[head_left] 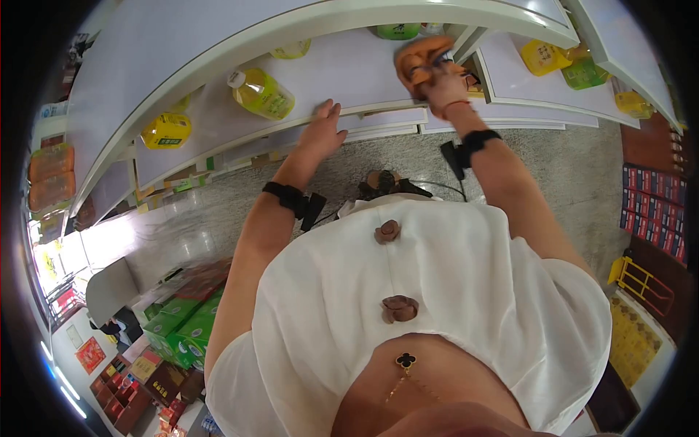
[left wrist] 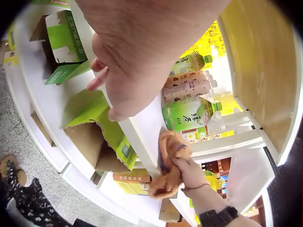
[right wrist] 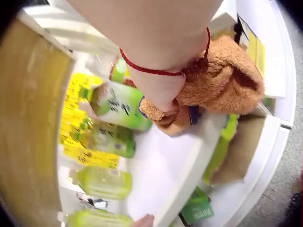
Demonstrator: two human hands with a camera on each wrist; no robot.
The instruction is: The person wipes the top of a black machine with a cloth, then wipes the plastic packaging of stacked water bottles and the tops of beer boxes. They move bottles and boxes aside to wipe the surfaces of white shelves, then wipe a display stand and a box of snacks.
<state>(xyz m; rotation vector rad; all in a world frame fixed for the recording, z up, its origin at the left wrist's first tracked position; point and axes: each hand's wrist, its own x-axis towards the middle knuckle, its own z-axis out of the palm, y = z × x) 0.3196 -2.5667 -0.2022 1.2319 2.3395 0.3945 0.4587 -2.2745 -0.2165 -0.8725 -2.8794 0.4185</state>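
Observation:
My right hand [head_left: 445, 89] grips an orange-brown cloth [head_left: 421, 64] at the right end of a white shelf [head_left: 349, 73]. In the right wrist view the bunched cloth [right wrist: 222, 80] lies over the shelf's front edge, beside a green-labelled bottle [right wrist: 118, 105]. My left hand [head_left: 320, 137] rests at the shelf's front edge with its fingers extended, holding nothing, to the right of a yellow-green bottle [head_left: 263, 95]. The left wrist view has the cloth [left wrist: 169, 163] under my right hand [left wrist: 193, 174], near a green bottle [left wrist: 189, 114].
Farther left on the shelf stands a yellow bottle [head_left: 166, 131]. A divider [head_left: 477, 65] parts off a right section with a yellow bottle [head_left: 545, 57]. Open cartons [left wrist: 102, 142] sit on the lower shelf. Green boxes [head_left: 178, 331] are stacked on the left.

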